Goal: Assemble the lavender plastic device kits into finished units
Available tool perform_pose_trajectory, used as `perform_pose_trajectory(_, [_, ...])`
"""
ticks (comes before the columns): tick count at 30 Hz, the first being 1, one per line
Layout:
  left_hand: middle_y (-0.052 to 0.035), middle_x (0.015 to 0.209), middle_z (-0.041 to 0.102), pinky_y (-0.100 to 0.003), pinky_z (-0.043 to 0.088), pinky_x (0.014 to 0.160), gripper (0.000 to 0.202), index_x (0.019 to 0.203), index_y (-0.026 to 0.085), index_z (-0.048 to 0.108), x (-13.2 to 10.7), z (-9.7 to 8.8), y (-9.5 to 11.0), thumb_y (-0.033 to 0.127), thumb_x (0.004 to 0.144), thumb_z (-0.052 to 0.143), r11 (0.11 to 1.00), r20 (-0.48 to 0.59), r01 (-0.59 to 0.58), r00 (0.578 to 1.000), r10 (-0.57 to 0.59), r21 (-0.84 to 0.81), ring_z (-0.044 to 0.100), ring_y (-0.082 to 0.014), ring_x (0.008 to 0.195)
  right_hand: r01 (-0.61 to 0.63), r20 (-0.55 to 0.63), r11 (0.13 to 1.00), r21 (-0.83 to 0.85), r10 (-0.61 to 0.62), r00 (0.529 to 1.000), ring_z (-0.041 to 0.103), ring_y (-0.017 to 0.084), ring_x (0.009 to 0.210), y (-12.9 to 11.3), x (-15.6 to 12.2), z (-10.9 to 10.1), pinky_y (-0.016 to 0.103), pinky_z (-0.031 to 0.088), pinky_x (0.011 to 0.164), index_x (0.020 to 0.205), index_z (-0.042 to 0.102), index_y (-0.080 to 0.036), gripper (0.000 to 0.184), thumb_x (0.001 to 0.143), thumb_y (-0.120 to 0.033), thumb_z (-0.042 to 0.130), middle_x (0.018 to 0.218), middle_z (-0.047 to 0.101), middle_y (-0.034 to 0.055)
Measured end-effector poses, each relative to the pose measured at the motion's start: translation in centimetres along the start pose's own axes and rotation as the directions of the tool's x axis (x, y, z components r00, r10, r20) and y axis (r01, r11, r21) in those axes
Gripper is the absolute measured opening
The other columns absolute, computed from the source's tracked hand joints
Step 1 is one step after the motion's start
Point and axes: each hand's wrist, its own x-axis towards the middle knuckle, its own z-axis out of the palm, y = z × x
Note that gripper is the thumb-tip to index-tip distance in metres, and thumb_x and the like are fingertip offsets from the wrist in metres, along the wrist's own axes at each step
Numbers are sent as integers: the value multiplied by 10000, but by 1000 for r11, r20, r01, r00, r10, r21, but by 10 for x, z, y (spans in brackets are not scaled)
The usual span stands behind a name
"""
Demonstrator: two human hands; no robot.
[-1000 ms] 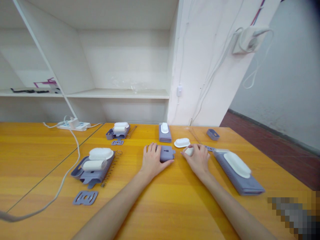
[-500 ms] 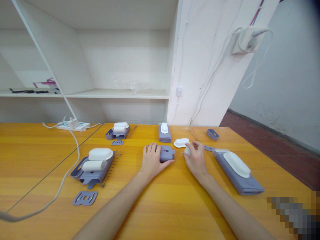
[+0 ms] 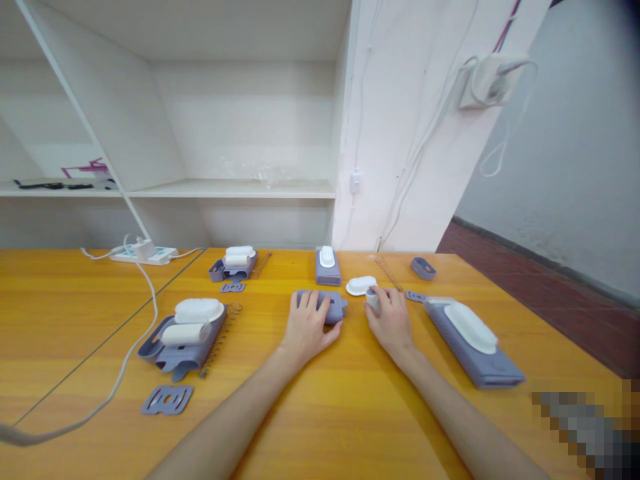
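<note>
My left hand (image 3: 307, 323) lies over a grey-purple plastic sleeve (image 3: 336, 313) on the table, fingers across its top and thumb along its near side. A small tab sticks out of the sleeve's right end. Right of it, my right hand (image 3: 393, 323) is closed around a small white roll (image 3: 373, 301), partly hidden by the fingers. Just behind that hand rests a white oval cover (image 3: 361, 286). A coil spring (image 3: 389, 273) and a flat grey slotted plate (image 3: 415, 296) lie beyond and to the right. A grey end cap (image 3: 423, 268) sits farther back.
At right lies a larger grey case with a white oval top (image 3: 473, 327); a similar smaller case (image 3: 327, 270) stands behind. Two part sets, the nearer with a white roll (image 3: 186, 334), are at left. A power strip (image 3: 144, 252) and cable (image 3: 150, 287) occupy the left side.
My left hand has shifted slightly on the sleeve, uncovering its back left edge. More of the white roll shows in my right hand. The whole view has moved a little.
</note>
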Motion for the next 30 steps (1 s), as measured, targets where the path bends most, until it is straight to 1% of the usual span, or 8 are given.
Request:
perform_pose_trajectory(5, [-123, 1058, 546, -518, 261, 974, 476, 1106, 195, 546, 0, 1, 1, 518, 760, 506, 1000, 1, 2, 1000, -2, -6, 473, -289, 992, -21, 24, 1000, 7, 20, 1000, 516, 241, 934, 0, -2, 0, 354, 362, 813, 1099, 508, -187, 281, 830, -252, 457, 1007, 586, 88])
perform_pose_trajectory(9, [-123, 1109, 545, -530, 230, 1002, 410, 1092, 201, 540, -1, 2, 3, 418, 745, 525, 1000, 1, 6, 1000, -6, -6, 464, -300, 1038, -57, 9, 998, 19, 56, 998, 537, 232, 928, 2, -2, 1, 342, 363, 792, 1110, 511, -184, 294, 839, -279, 447, 1000, 608, 89])
perform_pose_trajectory(13, [-138, 1222, 511, -543, 192, 1034, 441, 1118, 181, 514, -2, 5, 1, 306, 696, 540, 1000, 24, -6, 1000, 7, -14, 414, -322, 1155, -68, -3, 998, 14, 68, 998, 540, 218, 928, 3, -1, 1, 328, 358, 793, 1097, 518, -185, 285, 833, -277, 461, 991, 615, 76])
perform_pose_trajectory(16, [-133, 1271, 497, -514, 209, 1048, 445, 1122, 163, 512, -3, 10, -5, 185, 678, 509, 997, 54, -66, 996, 68, -47, 391, -291, 1212, -63, -19, 998, 23, 63, 998, 538, 216, 930, 3, -1, 0, 326, 353, 799, 1098, 515, -184, 283, 833, -273, 465, 997, 614, 75])
perform_pose_trajectory(20, [-85, 1245, 543, -469, 265, 1041, 430, 1080, 197, 545, -3, 12, -12, 78, 679, 447, 979, 56, -164, 984, 172, -116, 438, -226, 1192, -60, -37, 998, 27, 61, 997, 539, 220, 924, 3, -2, 0, 328, 349, 795, 1098, 516, -180, 286, 833, -270, 458, 988, 615, 82])
perform_pose_trajectory(25, [-85, 1203, 566, -472, 278, 1032, 371, 1026, 204, 568, -3, 3, -9, 127, 676, 473, 968, 40, -198, 978, 207, -155, 477, -234, 1134, -61, -51, 998, 23, 62, 997, 541, 217, 917, 2, -2, 1, 326, 348, 791, 1092, 519, -184, 284, 828, -268, 460, 981, 615, 79])
perform_pose_trajectory(28, [-92, 1145, 580, -459, 294, 1014, 266, 971, 197, 572, -3, -2, -4, 224, 717, 496, 968, 18, -192, 980, 197, -160, 498, -237, 1069, -58, -54, 998, 29, 60, 997, 542, 217, 917, 2, -2, 1, 327, 348, 795, 1093, 518, -183, 284, 826, -264, 462, 984, 616, 80])
perform_pose_trajectory(30, [-94, 1039, 602, -451, 332, 965, 194, 889, 198, 572, -3, -4, -1, 324, 772, 483, 971, 10, -187, 982, 190, -147, 520, -238, 986, -59, -52, 998, 36, 60, 997, 540, 219, 922, 2, -2, 1, 329, 346, 803, 1098, 515, -181, 287, 827, -259, 461, 989, 616, 81])
